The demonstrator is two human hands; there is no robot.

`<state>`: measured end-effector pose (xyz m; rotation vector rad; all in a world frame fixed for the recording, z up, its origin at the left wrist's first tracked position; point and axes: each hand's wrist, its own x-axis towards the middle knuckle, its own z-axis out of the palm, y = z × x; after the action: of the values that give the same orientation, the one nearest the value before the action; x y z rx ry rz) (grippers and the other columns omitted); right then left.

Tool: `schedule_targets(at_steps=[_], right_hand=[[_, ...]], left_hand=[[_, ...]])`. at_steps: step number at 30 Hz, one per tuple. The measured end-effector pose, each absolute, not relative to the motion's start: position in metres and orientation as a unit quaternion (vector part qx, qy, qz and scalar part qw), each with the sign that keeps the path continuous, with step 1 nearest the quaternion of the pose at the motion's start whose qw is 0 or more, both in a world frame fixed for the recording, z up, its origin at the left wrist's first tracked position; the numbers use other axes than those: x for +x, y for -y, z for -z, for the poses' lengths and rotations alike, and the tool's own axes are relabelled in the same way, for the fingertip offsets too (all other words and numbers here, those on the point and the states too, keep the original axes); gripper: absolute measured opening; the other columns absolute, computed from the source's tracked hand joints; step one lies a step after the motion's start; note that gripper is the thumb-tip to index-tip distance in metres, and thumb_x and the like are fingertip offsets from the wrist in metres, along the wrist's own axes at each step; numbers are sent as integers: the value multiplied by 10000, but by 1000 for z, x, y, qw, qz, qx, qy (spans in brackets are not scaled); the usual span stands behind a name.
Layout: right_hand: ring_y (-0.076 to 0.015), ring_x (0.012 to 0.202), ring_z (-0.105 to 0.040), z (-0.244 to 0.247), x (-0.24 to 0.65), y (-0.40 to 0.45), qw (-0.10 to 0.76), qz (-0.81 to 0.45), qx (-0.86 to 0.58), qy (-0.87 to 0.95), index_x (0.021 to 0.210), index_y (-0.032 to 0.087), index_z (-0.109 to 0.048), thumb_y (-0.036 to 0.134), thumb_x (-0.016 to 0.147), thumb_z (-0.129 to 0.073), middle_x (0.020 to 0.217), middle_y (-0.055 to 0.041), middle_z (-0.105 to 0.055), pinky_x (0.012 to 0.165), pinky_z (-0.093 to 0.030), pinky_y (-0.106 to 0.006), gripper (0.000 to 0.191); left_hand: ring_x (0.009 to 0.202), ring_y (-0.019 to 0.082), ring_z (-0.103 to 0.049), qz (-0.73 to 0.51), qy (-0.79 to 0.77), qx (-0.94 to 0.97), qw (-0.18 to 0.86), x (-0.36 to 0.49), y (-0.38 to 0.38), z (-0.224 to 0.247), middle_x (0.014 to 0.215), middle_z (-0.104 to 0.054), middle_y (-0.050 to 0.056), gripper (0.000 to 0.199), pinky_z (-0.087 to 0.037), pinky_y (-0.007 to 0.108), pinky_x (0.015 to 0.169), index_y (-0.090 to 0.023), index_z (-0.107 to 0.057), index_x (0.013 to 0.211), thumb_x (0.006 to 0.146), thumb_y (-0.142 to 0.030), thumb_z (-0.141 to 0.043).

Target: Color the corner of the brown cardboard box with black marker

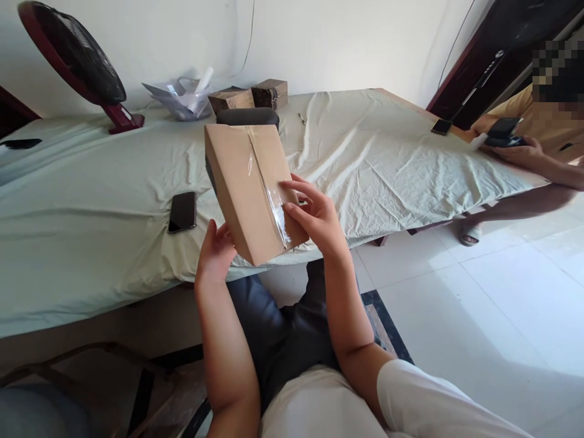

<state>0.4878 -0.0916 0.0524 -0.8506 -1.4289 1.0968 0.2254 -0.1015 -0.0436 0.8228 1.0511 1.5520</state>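
A brown cardboard box (249, 194), with clear tape down its upper face, is held tilted over the table's front edge. My left hand (216, 252) grips its lower left side, the fingers partly hidden behind the box. On the right, my right hand (314, 213) holds the box, with thumb and a fingertip on the taped face and other fingers at the side. Behind the box's top edge shows a dark rounded object (249, 117). A black phone (182, 212) lies on the cloth left of the box.
The table has a wrinkled pale green cloth (365, 164). At the back stand a fan (77, 61), a clear plastic container (185, 103) and two small boxes (270, 94). At right, a person (524, 146) holds a dark object near another phone (441, 126).
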Motion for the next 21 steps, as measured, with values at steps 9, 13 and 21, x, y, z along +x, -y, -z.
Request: schedule_targets(at_steps=[9, 13, 21], right_hand=[[-352, 1601, -668, -27, 490, 69, 513, -540, -375, 552, 1498, 305, -753, 799, 959, -790, 1644, -89, -749, 1332, -564, -557, 732], [-361, 1538, -718, -11, 492, 59, 466, -606, -348, 543, 1395, 293, -818, 937, 1032, -545, 1493, -98, -824, 1284, -618, -573, 788], [-360, 1503, -710, 4, 489, 49, 467, -629, -355, 511, 1314, 337, -828, 922, 977, -585, 1343, -68, -857, 1151, -697, -561, 717]], left_hand=[[1249, 334, -763, -743, -387, 348, 421, 225, 118, 21, 1180, -857, 131, 709, -650, 424, 1023, -208, -897, 1164, 924, -863, -772], [1345, 294, -718, -737, -375, 435, 358, 231, 130, 6, 1451, -799, 100, 612, -620, 329, 1012, -280, -940, 1277, 988, -784, -749], [1707, 339, -535, -671, -422, 564, 233, 228, 140, -8, 1702, -704, 44, 471, -465, 471, 1387, -385, -880, 1460, 1065, -623, -782]])
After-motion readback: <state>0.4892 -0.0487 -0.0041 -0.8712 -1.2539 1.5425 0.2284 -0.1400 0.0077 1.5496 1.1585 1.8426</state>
